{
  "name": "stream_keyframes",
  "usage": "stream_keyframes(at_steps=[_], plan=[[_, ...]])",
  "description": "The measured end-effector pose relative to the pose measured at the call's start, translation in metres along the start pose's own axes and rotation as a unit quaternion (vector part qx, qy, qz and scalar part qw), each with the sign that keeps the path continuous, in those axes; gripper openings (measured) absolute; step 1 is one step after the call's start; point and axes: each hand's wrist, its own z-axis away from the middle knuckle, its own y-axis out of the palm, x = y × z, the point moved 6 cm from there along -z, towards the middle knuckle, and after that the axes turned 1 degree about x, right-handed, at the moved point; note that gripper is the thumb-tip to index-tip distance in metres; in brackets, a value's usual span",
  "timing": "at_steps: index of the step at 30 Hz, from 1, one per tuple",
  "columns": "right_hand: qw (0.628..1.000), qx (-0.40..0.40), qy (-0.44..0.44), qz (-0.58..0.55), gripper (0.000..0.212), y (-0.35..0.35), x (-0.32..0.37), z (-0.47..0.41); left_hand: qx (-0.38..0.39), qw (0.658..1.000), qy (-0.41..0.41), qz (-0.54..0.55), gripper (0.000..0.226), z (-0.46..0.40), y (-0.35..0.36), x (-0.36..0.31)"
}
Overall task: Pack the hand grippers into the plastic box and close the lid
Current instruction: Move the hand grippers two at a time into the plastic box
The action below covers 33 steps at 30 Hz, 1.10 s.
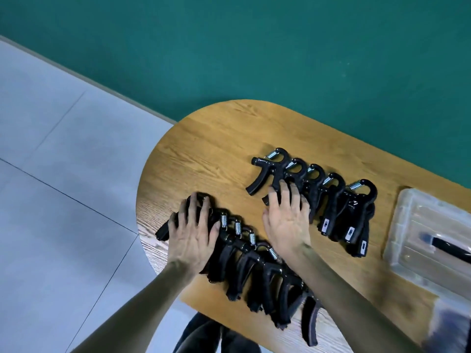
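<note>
Two rows of black hand grippers with metal springs lie on the wooden table [204, 149]. The far row [339, 200] holds several, overlapping, running toward the right. The near row [254, 266] runs from the left edge toward me. My left hand [193, 233] rests flat, fingers spread, on the leftmost gripper of the near row. My right hand [288, 220] lies flat with fingers spread over the handles of the left grippers in the far row. Neither hand is closed around one. A clear plastic box [397, 225] with a black handle stands at the right edge, blurred.
The table has a rounded left end, and the near row lies close to that edge. Grey tiled floor lies to the left and a green surface spreads beyond the table. My dark trouser leg [211, 335] shows below the table's front edge.
</note>
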Motion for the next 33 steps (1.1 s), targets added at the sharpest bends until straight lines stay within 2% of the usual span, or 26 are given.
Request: stream_keyframes(at_steps=[7,14,19,25,33], plan=[[0.998,-0.053,0.023,-0.033,0.054,0.005,0.013,-0.031,-0.044,0.996,0.012,0.078,0.066,-0.001,0.008,0.005],[0.998,-0.045,0.04,-0.007,0.069,0.006,0.022,-0.07,-0.041,0.994,0.037,0.09,0.059,0.0,0.01,0.024],[0.995,-0.021,0.095,-0.007,0.082,0.009,0.022,-0.083,-0.048,0.994,0.043,0.088,0.063,-0.003,0.011,0.027],[0.998,-0.006,0.062,-0.012,0.086,0.015,0.04,-0.079,-0.054,0.994,0.047,0.081,0.07,-0.007,0.01,0.028],[0.998,-0.045,0.036,0.038,0.081,0.012,0.039,-0.07,-0.009,0.998,0.039,0.057,0.07,-0.009,0.006,0.028]])
